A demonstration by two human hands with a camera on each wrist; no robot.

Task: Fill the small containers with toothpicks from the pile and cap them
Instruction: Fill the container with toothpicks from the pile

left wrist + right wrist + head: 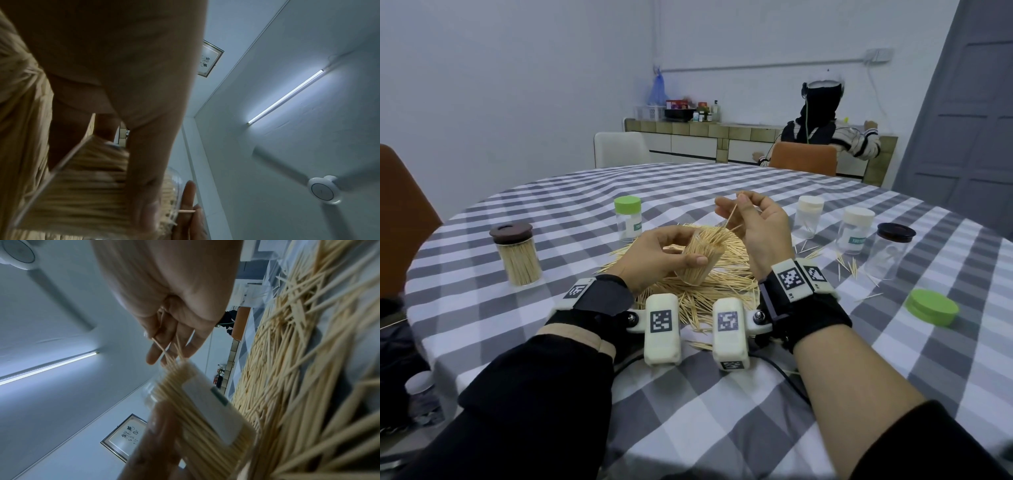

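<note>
My left hand (671, 253) grips a small clear container (700, 258) packed with toothpicks, tilted above the toothpick pile (705, 291). The same container (86, 194) fills the left wrist view, and its white label shows in the right wrist view (207, 405). My right hand (750, 219) hovers just beyond the container's open mouth and pinches a few toothpicks (731, 214) whose lower ends point into it. Those toothpicks (164, 350) lie across my fingers (180, 337) in the right wrist view. A loose green cap (932, 311) lies on the table at the right.
A full brown-lidded jar (517, 253) stands at left. A green-capped container (628, 217) is behind the pile. Two white-capped containers (810, 216) (858, 229) and a black-lidded empty jar (892, 248) stand at right, with stray toothpicks around. A person sits beyond the table (822, 137).
</note>
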